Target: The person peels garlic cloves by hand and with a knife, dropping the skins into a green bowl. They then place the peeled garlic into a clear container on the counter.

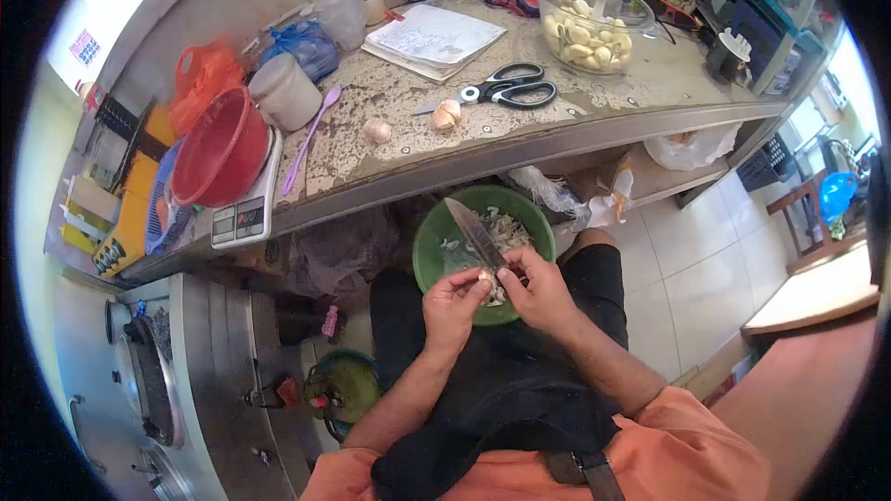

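Note:
My left hand (455,308) pinches a garlic clove (487,278) between thumb and fingertips. In my right hand (538,289) is a knife (472,230), its broad blade pointing up and away to the left, with its lower part close to the clove. Both hands are over a green basin (429,239) held between my knees. Pale garlic peelings (506,228) lie inside it. On the counter ahead sit a garlic bulb (377,131) and a partly broken garlic bulb (446,115). A clear bowl (640,14) farther back holds many peeled cloves (587,34).
Black-handled scissors (520,88), a notebook (434,35) and a purple spoon (309,141) lie on the counter (371,165). At left, a red bowl (221,150) stands on a kitchen scale (243,223). The counter's front edge runs just beyond the basin.

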Motion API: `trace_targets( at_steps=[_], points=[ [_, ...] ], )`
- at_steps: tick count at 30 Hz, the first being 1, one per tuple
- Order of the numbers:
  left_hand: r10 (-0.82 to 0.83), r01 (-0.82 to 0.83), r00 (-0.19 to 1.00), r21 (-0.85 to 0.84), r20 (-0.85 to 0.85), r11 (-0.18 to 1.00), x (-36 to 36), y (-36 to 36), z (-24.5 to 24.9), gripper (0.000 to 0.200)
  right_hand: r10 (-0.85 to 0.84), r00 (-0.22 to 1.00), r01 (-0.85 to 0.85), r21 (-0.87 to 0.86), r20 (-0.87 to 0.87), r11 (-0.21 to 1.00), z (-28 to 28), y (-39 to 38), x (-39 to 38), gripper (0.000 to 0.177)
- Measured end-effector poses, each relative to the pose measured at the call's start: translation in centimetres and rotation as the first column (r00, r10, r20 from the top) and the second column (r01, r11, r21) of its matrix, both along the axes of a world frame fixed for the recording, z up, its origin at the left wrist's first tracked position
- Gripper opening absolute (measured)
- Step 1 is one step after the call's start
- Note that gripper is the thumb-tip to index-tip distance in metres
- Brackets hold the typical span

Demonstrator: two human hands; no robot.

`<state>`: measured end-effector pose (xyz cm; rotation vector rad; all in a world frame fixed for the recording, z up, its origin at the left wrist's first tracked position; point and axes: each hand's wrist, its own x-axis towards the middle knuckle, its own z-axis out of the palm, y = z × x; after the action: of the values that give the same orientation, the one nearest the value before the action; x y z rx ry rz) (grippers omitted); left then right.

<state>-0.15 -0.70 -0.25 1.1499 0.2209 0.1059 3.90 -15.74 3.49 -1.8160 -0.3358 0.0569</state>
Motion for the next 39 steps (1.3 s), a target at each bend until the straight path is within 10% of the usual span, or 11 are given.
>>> trace_targets(
  at_steps=[9, 14, 23, 39],
  points=[
    [-0.047, 0.048, 0.999, -0.089, 0.005, 0.995, 0.1, -0.2, -0.4, 0.019, -0.053, 0.996, 0.053, -0.006, 0.073, 0.999, -1.6, 0.7, 0.8, 0.018],
    [-0.062, 0.039, 0.995, -0.286, -0.072, 0.957, 0.6, 0.3, -0.4, 0.022, 0.032, 0.974, 0.051, 0.359, -0.223, 0.932, -1.9, 0.9, 1.3, 0.014],
    [-0.126, 0.09, 0.991, -0.491, -0.041, 0.866, 0.7, 1.0, 0.1, 0.026, 0.151, 0.915, 0.065, 0.506, -0.374, 0.86, -1.3, -0.2, 1.9, 0.013],
    [-0.159, 0.125, 0.986, -0.432, -0.043, 0.893, 0.8, 1.4, -1.0, 0.027, 0.096, 0.974, -0.08, 0.085, -0.206, 0.993, -1.2, -1.9, 1.9, 0.027]
  ],
)
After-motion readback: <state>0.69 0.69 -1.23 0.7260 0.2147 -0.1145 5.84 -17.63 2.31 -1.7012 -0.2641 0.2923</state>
